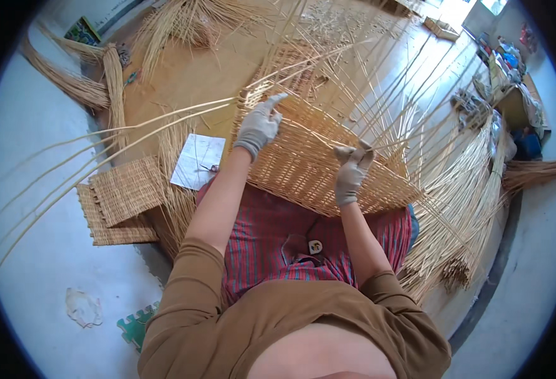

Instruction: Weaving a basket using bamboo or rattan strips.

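A half-woven wicker basket [293, 167] rests tilted across my lap, with long loose canes [132, 126] sticking out from its rim on both sides. My gloved left hand [260, 125] grips its upper left edge, index finger reaching over the weave. My gloved right hand [352, 167] has its fingers closed on the rim right of centre, where canes cross; what lies under the fingertips is partly hidden. On the striped cloth [259, 246] over my lap lies a small tape measure [315, 247].
Stacked woven panels [126, 189] and a paper sheet [195, 155] lie at left, near a green foam mat [135, 328]. Cane bundles surround me, a large one [448, 240] at right. Cluttered items [512, 95] line the right wall; a shallow box [442, 28] sits at the back.
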`<state>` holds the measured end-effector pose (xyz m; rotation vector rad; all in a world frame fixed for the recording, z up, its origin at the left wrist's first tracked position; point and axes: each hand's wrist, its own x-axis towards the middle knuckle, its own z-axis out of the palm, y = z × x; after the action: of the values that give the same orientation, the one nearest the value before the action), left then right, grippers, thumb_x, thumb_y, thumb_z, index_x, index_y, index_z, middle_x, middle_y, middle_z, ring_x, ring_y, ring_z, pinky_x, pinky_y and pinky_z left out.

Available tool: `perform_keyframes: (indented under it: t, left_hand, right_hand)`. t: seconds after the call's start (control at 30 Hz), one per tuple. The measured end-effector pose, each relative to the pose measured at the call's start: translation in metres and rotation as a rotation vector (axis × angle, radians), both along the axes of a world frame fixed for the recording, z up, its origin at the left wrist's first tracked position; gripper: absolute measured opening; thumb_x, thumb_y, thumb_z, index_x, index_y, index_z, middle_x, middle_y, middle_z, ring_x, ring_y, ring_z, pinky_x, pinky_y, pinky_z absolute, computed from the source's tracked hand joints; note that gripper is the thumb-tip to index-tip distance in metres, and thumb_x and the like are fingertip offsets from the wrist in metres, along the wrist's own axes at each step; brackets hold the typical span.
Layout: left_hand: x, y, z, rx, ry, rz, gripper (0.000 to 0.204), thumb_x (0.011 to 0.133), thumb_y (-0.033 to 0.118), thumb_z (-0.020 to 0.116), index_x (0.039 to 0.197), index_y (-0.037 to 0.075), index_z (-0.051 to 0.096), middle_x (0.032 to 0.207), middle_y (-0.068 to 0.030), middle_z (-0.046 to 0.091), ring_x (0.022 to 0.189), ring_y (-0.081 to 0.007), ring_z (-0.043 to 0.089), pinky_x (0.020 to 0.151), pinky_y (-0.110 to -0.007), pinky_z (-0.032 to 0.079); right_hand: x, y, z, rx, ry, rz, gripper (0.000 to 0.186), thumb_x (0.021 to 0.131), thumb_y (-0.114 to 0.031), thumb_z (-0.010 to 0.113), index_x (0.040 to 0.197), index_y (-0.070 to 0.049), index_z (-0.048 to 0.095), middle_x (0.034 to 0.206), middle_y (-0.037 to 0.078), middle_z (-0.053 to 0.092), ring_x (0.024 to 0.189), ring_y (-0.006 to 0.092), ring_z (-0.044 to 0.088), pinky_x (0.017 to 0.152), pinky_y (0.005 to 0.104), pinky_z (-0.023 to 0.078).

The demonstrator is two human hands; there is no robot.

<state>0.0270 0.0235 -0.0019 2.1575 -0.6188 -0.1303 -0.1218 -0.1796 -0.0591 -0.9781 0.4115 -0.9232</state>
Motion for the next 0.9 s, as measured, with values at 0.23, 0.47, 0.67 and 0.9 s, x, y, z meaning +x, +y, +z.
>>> perform_keyframes:
  t: [0.23, 0.47, 0.67, 0.9]
  left_hand:
    - [-0.025, -0.026, 0.012, 0.207, -0.192, 0.355, 0.058, 0.083, 0.065, 0.076, 0.077, 0.008, 0.075, 0.091, -0.0137, 0.073, 0.082, -0.0333, 0.07, 0.075, -0.044, 0.054]
    - [-0.045, -0.055, 0.025, -0.125, -0.709, 0.209, 0.051, 0.093, 0.054, 0.072, 0.12, 0.01, 0.069, 0.086, -0.012, 0.071, 0.082, -0.0291, 0.071, 0.07, -0.039, 0.057]
    - [-0.046, -0.089, 0.006, 0.204, 0.401, -0.02, 0.056, 0.099, 0.056, 0.064, 0.123, 0.006, 0.07, 0.089, -0.0128, 0.075, 0.071, -0.0191, 0.076, 0.065, -0.034, 0.058]
    - [-0.05, -0.082, -0.011, 0.274, 0.065, 0.064, 0.04, 0.094, 0.049, 0.072, 0.092, 0.008, 0.07, 0.081, -0.0098, 0.072, 0.075, -0.0241, 0.071, 0.075, -0.039, 0.055]
  right_hand:
    - [-0.034, 0.02, 0.025, -0.182, -0.265, 0.23, 0.014, 0.111, -0.02, 0.053, 0.121, -0.01, 0.052, 0.09, 0.01, 0.072, 0.084, 0.0243, 0.073, 0.08, 0.0407, 0.061]
    - [-0.051, -0.035, -0.018, 0.069, 0.178, 0.16, 0.012, 0.105, -0.02, 0.066, 0.109, -0.009, 0.066, 0.097, 0.002, 0.073, 0.085, 0.0115, 0.069, 0.073, 0.0274, 0.056]
    - [0.02, -0.035, 0.036, -0.526, -0.043, 0.017, 0.05, 0.096, 0.007, 0.059, 0.143, -0.01, 0.057, 0.126, 0.011, 0.068, 0.106, 0.0172, 0.069, 0.085, 0.0295, 0.056]
    - [-0.019, -0.079, 0.005, -0.213, -0.124, 0.1, 0.062, 0.103, -0.014, 0.061, 0.156, -0.015, 0.029, 0.096, 0.004, 0.069, 0.09, 0.0162, 0.07, 0.072, 0.0293, 0.055]
